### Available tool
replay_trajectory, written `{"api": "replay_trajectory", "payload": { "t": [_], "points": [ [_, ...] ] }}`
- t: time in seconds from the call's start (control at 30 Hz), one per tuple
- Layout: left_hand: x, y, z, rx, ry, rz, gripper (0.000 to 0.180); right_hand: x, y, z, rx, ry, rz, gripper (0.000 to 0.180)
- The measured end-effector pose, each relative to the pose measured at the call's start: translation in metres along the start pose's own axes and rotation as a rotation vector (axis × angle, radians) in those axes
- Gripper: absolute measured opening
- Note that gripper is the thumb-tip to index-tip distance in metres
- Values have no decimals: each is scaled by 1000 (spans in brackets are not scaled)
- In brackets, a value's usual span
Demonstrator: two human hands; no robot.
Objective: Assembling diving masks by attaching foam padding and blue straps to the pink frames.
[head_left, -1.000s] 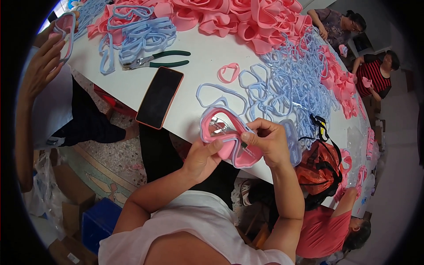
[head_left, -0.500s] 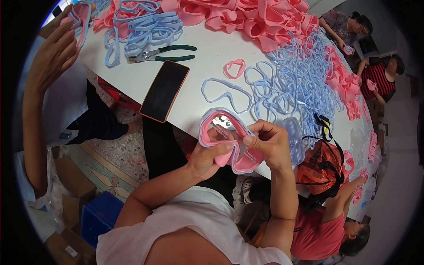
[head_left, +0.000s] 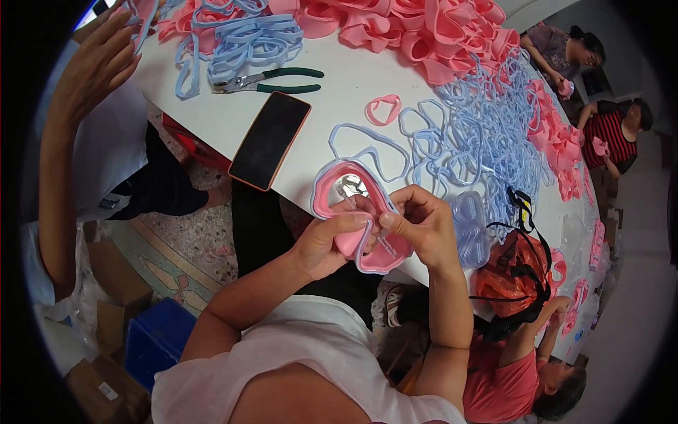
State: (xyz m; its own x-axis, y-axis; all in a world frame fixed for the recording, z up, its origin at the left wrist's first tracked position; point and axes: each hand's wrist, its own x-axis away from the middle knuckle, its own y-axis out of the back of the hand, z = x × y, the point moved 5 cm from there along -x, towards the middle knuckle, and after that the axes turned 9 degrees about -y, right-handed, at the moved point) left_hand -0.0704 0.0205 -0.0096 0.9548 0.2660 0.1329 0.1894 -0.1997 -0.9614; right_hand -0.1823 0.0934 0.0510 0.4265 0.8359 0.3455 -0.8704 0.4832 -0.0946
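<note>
At the near edge of the white table [head_left: 339, 92], just off it and over my lap, I hold a pink swim-mask skirt with a pale blue rim [head_left: 357, 219] between both hands. My left hand [head_left: 328, 244] cups it from below, thumb laid across the soft pink part, so the piece cannot twist; my right hand [head_left: 420, 222] comes in from the other side with thumb and forefinger pinched together on the rim, it seems to press the blue frame into the pink rubber. Both sets of fingers are closed on the mask, none spread. I keep it tilted up toward me, so the clear lens faces my eyes. Just beyond, near the same edge, a black phone [head_left: 270, 140] lies flat, out of the way, and green-handled pliers [head_left: 272, 79] lie farther in, toward the far edge. Loose blue frames [head_left: 473, 134] are heaped on the right side, and pink skirts [head_left: 417, 28] are piled along the far edge. Another person's hand [head_left: 99, 60] is raised at the left corner.
</note>
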Motion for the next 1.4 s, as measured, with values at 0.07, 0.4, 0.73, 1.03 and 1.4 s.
{"api": "replay_trajectory", "payload": {
  "t": [0.07, 0.4, 0.73, 1.03, 1.4],
  "points": [
    [0, 3, -1, 9, -7, 0, 24, 0, 0, -5, 5, 23, 16, 21],
    [2, 6, -9, -219, -49, -118, 19, 2, 1, -15, 23, 42, 14, 21],
    [-1, 7, -4, -32, 109, -51, 17, 6, -4, -20, 20, 57, 30, 20],
    [-4, 3, -17, -288, -25, -72, 19, 4, 0, -20, 101, 68, -41, 22],
    [-3, 13, -18, -288, -27, -85, 25, -7, 3, -13, 103, 45, -67, 22]
  ]
}}
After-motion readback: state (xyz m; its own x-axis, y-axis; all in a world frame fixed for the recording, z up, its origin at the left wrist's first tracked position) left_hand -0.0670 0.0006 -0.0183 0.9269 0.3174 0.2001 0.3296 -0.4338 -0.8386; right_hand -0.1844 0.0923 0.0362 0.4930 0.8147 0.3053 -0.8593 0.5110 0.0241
